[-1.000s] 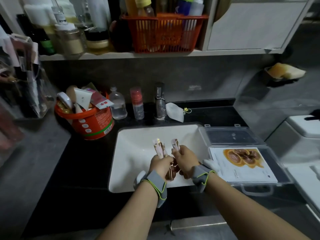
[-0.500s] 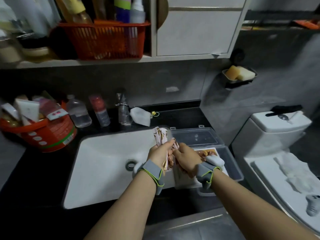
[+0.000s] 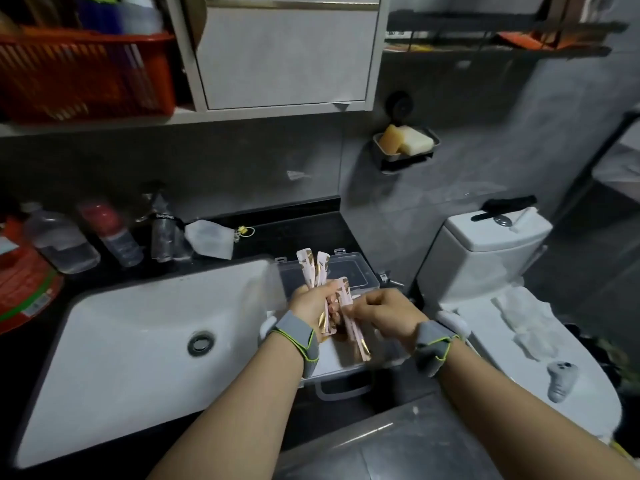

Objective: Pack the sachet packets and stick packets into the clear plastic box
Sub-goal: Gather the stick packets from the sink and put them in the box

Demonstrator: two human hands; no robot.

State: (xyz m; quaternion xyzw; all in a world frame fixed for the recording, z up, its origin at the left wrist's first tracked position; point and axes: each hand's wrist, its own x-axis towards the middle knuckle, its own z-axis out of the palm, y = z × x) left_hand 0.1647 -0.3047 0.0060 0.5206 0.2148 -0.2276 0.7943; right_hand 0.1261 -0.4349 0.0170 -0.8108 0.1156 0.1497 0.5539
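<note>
Both hands cover most of the clear plastic box (image 3: 349,268), so can't tell what's inside. Print on the stick packets (image 3: 313,268) is too small to read, and the orange bucket (image 3: 24,285) is cropped at the left edge.

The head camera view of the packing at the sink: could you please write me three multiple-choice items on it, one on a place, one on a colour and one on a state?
1. Where does the clear plastic box sit?
A. On the toilet lid
B. On the counter, right of the sink
C. On the shelf by the basket

2. What colour is the basket on the shelf?
A. Orange-red
B. Blue
C. White

3. What state is the box's lid in?
A. Shut and latched
B. Taken off, lying in the sink
C. Open, hinged back toward the wall

Answers:
1 B: the box stands between the sink and the toilet, under the hands.
2 A: its mesh walls are orange-red.
3 C: the lid stands back behind the left hand, which grips stick packets, while the right hand pinches one.
</note>
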